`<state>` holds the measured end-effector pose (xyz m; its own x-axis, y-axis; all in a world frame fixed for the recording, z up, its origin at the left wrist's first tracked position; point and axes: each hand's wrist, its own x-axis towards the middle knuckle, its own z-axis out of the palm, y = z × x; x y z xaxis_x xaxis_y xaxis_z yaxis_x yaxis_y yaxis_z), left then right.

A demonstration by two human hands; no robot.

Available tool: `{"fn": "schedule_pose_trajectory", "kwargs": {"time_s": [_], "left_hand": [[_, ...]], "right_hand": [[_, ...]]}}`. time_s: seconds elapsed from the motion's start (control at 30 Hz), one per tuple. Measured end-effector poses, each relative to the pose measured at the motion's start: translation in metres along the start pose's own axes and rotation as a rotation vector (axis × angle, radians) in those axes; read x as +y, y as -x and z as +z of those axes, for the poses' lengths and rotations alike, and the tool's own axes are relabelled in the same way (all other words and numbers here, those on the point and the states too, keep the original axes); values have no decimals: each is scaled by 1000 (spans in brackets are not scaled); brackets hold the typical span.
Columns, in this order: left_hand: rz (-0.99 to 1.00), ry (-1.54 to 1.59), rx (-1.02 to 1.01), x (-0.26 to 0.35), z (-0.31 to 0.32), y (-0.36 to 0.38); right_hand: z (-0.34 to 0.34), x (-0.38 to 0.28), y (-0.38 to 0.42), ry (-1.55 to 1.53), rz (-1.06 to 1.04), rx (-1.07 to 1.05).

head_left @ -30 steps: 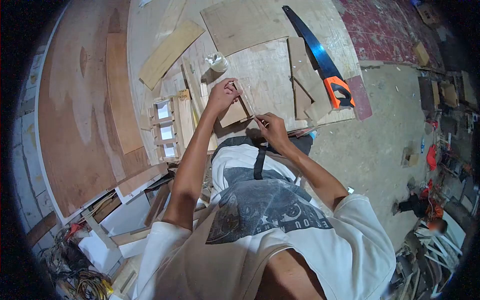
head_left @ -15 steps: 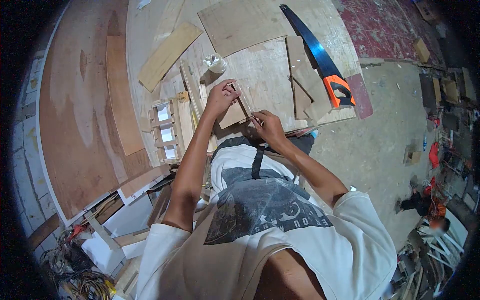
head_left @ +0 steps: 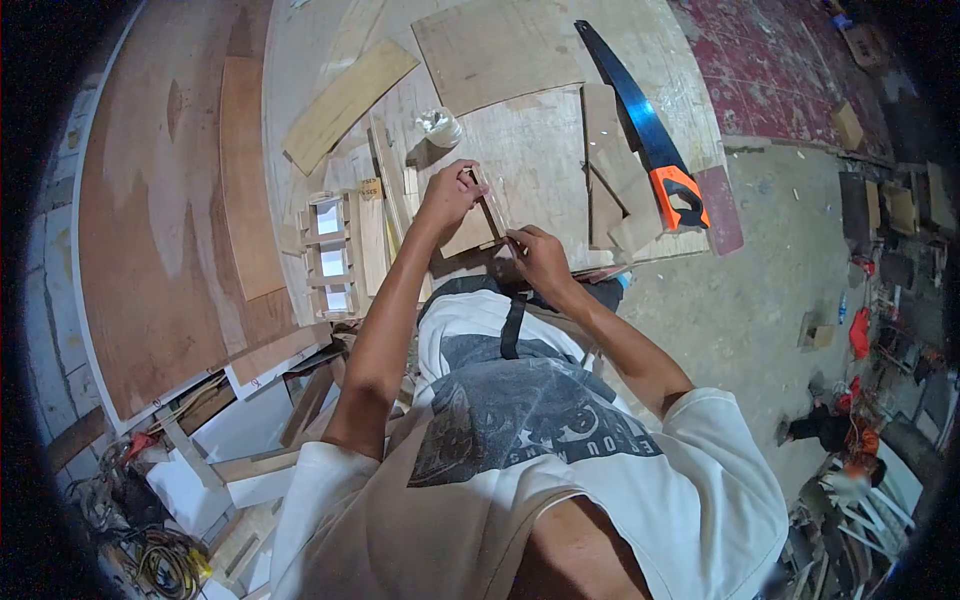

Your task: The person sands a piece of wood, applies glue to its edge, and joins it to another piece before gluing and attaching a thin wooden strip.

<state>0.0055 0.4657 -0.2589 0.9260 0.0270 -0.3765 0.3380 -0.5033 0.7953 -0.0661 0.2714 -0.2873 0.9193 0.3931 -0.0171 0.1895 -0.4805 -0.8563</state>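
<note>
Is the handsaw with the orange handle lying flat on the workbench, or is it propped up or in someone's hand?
Lying flat. The handsaw rests along the workbench beside plywood offcuts, apart from both hands.

We see a pale tan plywood table [head_left: 530, 150], a saw [head_left: 645, 125] with a blue blade and orange-and-black handle, a light brown wood piece [head_left: 470, 228], and a white shirt [head_left: 560, 440] printed with a grey graphic.

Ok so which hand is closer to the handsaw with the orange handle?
Right. The right hand is at the near edge of the small wooden piece, on the side toward the handsaw. The left hand grips the piece's far side, further from the saw.
</note>
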Motion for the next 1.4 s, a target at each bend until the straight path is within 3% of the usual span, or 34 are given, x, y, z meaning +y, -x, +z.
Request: {"fn": "schedule_pose_trajectory", "kwargs": {"time_s": [0.7, 0.9, 1.1, 1.4], "left_hand": [[41, -124, 70, -6, 4, 2], [-1, 12, 87, -3, 6, 5], [25, -44, 92, -2, 6, 5], [64, -77, 83, -12, 7, -2]], "right_hand": [[-1, -3, -1, 14, -66, 16], [-1, -4, -1, 48, -99, 13], [-2, -1, -2, 67, -113, -2], [-9, -19, -2, -86, 69, 13]]}}
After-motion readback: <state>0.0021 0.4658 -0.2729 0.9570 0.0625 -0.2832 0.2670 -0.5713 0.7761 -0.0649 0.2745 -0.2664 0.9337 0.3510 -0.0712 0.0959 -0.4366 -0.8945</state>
